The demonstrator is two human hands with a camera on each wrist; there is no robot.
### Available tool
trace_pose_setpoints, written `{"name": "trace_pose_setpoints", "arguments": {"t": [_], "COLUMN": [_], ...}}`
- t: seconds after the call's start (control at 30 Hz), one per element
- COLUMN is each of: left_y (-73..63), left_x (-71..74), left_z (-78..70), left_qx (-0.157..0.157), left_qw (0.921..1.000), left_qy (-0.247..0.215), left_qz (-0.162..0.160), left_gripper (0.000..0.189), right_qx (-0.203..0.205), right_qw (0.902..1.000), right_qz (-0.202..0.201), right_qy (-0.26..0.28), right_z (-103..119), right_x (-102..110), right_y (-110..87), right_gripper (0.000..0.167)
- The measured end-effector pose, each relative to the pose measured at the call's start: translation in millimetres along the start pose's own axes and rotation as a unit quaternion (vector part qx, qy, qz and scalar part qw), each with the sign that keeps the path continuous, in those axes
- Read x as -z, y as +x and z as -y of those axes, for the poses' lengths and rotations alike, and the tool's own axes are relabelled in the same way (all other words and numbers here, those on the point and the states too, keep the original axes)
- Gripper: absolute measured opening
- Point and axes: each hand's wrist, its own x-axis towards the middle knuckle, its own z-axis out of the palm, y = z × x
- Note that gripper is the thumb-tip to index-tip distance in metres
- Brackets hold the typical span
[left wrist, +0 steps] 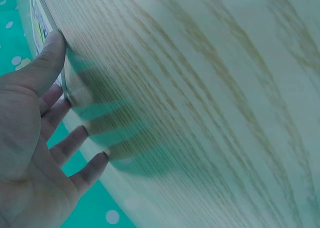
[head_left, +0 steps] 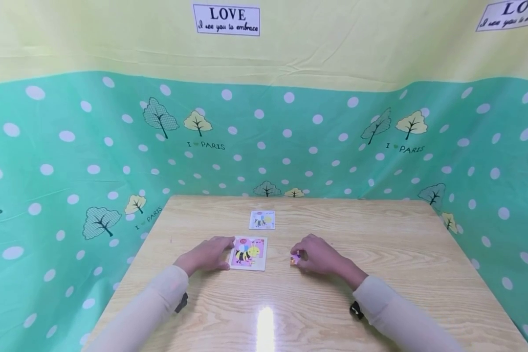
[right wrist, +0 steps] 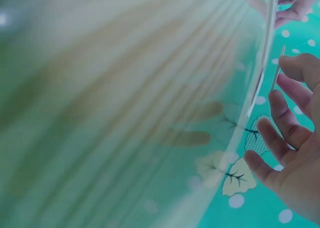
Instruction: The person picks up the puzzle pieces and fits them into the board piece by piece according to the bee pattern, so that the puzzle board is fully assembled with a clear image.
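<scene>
A square puzzle board (head_left: 260, 254) with a white border and a bee picture on pink lies on the wooden table. At its left edge, my left hand (head_left: 211, 254) touches the board with thumb and fingers spread apart. The left wrist view shows the fingers of this hand (left wrist: 45, 118) fairly straight along the edge. To the right of the board, my right hand (head_left: 318, 254) pinches a small pink and orange puzzle piece (head_left: 294, 259) between thumb and fingers. Seen edge-on in the right wrist view, the piece (right wrist: 276, 73) is thin and held above the tabletop.
Behind the board lies a smaller card (head_left: 262, 220) with a similar bee picture. The wooden table (head_left: 378, 234) reflects a bright light near its front. Green dotted cloth (head_left: 290, 142) hangs around the back and sides.
</scene>
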Motion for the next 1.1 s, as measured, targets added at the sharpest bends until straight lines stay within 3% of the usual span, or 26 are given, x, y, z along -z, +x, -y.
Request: {"name": "trace_pose_setpoints", "arguments": {"t": [0.3,1.1], "left_y": [-0.5,-0.2], "left_x": [-1.0,0.0], "left_z": [0.1,0.1], "left_qx": [0.005,-0.009], "left_qw": [1.0000,0.9999], "left_qy": [0.000,0.010], "left_qz": [0.003,0.002], "left_gripper": [0.079,0.069], "right_qx": [0.007,0.032], "right_qw": [0.9998,0.9973], "right_qz": [0.016,0.063], "right_qy": [0.003,-0.018], "right_z": [18,57], "right_x": [-7,-30], "right_y": [23.5,63.6], "right_gripper": [0.028,0.032]}}
